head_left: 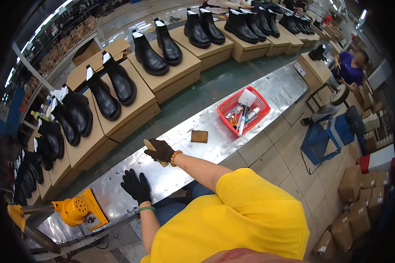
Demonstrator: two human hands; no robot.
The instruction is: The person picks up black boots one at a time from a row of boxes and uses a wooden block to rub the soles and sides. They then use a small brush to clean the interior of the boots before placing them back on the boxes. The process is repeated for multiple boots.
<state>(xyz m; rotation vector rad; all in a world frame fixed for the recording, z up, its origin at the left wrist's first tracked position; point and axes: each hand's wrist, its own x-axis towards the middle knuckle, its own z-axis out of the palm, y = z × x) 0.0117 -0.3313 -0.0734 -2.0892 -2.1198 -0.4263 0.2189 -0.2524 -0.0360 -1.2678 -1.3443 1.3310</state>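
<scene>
My left hand (pixel 136 187), in a black glove, lies on the shiny metal bench (pixel 171 131) with its fingers spread and nothing in it. Further right and a little farther off, my right hand (pixel 161 151) wears a dark brown glove. Its fingers wrap over a tan oblong brush (pixel 149 145); only the rounded ends show, and its underside is hidden. A brown square pad (pixel 199 136) lies flat on the bench, right of my right hand. Beyond the pad stands a red plastic basket (pixel 224 107) holding tubes, a white-headed tool and other small items.
Behind the bench, black ankle boots (pixel 147 55) stand in pairs on cardboard boxes (pixel 175 79) along a green conveyor (pixel 180 98). A yellow fixture (pixel 77 211) sits at the bench's left end. At right are a blue stool frame (pixel 320 140), stacked cartons (pixel 357 219) and a person in purple (pixel 353 70).
</scene>
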